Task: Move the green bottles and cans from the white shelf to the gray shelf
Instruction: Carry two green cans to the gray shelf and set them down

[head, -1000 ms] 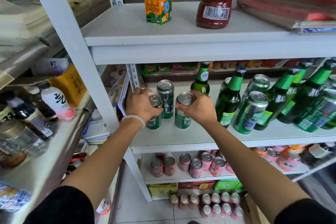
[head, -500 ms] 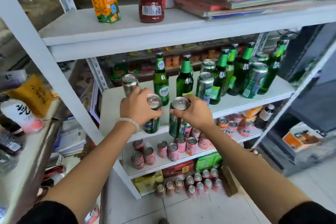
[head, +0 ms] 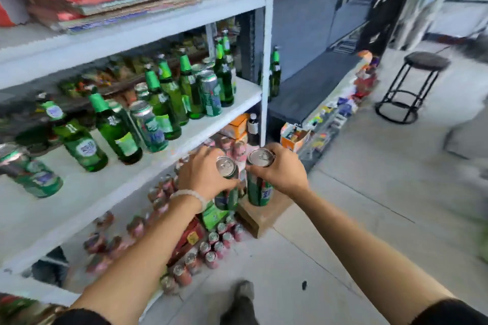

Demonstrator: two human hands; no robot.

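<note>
Nearest, the left hand point(head: 203, 177) grips one green can point(head: 227, 187) near its top, and the right hand point(head: 281, 170) grips a second green can point(head: 258, 179) the same way; both cans hang in the air off the front edge of the white shelf point(head: 111, 185), almost touching. They could knock together and slip, landing among the pink cans point(head: 211, 248) on the floor. Farther off, the gray shelf point(head: 309, 87) seems, through the blur, to hold a lone green bottle point(head: 275, 74) at its left end, easily toppled by a hurried placement.
</note>
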